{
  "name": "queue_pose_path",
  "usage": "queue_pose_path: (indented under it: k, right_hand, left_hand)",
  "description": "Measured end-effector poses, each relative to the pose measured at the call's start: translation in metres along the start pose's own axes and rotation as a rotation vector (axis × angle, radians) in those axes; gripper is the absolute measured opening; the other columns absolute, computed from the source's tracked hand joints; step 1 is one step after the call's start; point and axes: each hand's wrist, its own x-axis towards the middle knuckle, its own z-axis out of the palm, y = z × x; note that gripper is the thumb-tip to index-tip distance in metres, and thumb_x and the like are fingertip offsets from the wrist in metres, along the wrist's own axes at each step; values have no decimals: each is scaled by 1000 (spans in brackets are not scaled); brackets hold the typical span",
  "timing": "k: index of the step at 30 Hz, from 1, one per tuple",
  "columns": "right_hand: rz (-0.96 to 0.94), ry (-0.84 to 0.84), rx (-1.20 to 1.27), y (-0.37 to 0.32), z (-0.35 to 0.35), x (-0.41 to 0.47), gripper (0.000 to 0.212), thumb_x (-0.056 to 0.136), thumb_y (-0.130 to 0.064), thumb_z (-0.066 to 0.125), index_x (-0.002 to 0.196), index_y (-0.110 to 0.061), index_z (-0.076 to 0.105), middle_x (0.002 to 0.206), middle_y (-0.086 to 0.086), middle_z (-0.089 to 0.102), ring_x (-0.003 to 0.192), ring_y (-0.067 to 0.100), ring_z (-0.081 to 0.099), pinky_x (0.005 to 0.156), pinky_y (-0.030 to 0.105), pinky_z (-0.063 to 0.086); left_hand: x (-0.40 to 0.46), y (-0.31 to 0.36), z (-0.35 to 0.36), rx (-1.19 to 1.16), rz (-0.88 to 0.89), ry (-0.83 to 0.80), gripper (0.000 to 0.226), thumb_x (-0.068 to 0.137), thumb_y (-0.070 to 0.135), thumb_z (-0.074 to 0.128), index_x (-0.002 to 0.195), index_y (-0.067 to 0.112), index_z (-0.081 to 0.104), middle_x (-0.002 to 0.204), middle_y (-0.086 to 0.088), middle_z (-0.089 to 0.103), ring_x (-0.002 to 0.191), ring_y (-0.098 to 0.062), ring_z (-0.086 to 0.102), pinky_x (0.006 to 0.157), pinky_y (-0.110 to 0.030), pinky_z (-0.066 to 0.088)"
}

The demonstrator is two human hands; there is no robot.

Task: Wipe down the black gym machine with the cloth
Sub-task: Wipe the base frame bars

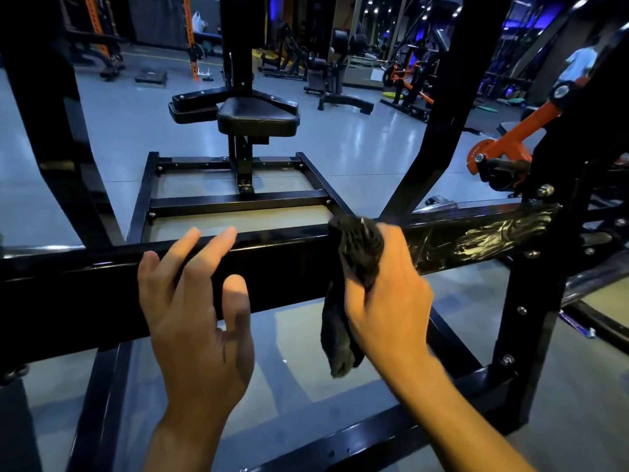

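Observation:
A thick black crossbar (289,267) of the gym machine runs left to right across the middle of the view. My right hand (388,294) grips a dark cloth (357,253) and holds it against the bar; the cloth's loose end hangs down below the bar. Whitish smeared streaks (483,236) show on the bar just right of the cloth. My left hand (194,301) lies on the bar to the left, fingers spread and relaxed over its top edge, holding nothing.
Beyond the bar stands the machine's black padded seat (257,119) on a rectangular floor frame (238,199). Black uprights rise at left (58,131) and right (531,301). An orange lever (510,137) juts out at right. More gym equipment and a person (580,63) are far behind.

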Motion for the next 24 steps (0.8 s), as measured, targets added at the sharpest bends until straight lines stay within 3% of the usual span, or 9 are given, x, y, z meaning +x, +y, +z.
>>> queue_pose_path:
  k: [4, 8, 11, 15, 18, 21, 24]
  right_hand:
    - [-12, -86, -56, 9, 0, -30, 20, 88, -38, 46, 106, -29, 42, 78, -9, 55, 50, 5, 41, 41, 10, 29]
    - [-67, -72, -66, 6, -4, -2, 16, 91, -32, 47, 105, -27, 44, 84, -9, 53, 53, 6, 47, 43, 22, 39]
    - [-33, 10, -47, 1, -7, 29, 14, 96, -31, 55, 106, -21, 50, 82, -10, 52, 54, 5, 49, 47, 13, 29]
    - [9, 0, 41, 11, -8, 7, 22, 95, -33, 56, 113, -21, 52, 81, -14, 55, 61, 2, 55, 55, 9, 40]
    - [-7, -101, -10, 25, -8, -28, 22, 88, -37, 48, 108, -32, 43, 77, -10, 56, 54, 6, 51, 46, 17, 43]
    - [-31, -139, -94, 30, -9, -33, 20, 86, -38, 45, 106, -33, 43, 76, -9, 57, 54, 14, 51, 41, 35, 45]
    - [-92, -107, -100, 24, -11, -15, 22, 88, -37, 45, 109, -31, 45, 78, -8, 57, 54, 12, 47, 44, 26, 40]
  left_hand:
    - [-2, -2, 0, 12, 25, -54, 39, 103, 22, 40, 131, 6, 61, 141, 0, 59, 148, -26, 36, 127, -52, 9]
    - [-5, -4, -3, 20, 47, -83, 39, 104, 23, 39, 131, 6, 61, 144, -4, 57, 150, -29, 34, 127, -54, 6]
    - [-3, -2, -1, 31, 43, -84, 39, 103, 24, 41, 132, 6, 60, 144, -5, 57, 151, -29, 33, 127, -50, 3]
    - [-4, -1, -3, 28, 25, -87, 38, 103, 25, 42, 129, 7, 61, 143, -5, 58, 150, -28, 33, 127, -49, 4]
    - [-3, -1, -5, 28, 41, -92, 37, 103, 26, 42, 128, 7, 62, 143, -3, 57, 150, -28, 34, 127, -49, 5]
    - [-5, -2, -3, 37, 46, -73, 36, 101, 25, 46, 126, 6, 63, 141, -1, 58, 148, -29, 35, 126, -50, 6]
    - [-5, -1, 3, 76, 58, 0, 33, 99, 23, 50, 123, 6, 66, 135, -3, 62, 141, -34, 43, 124, -59, 13]
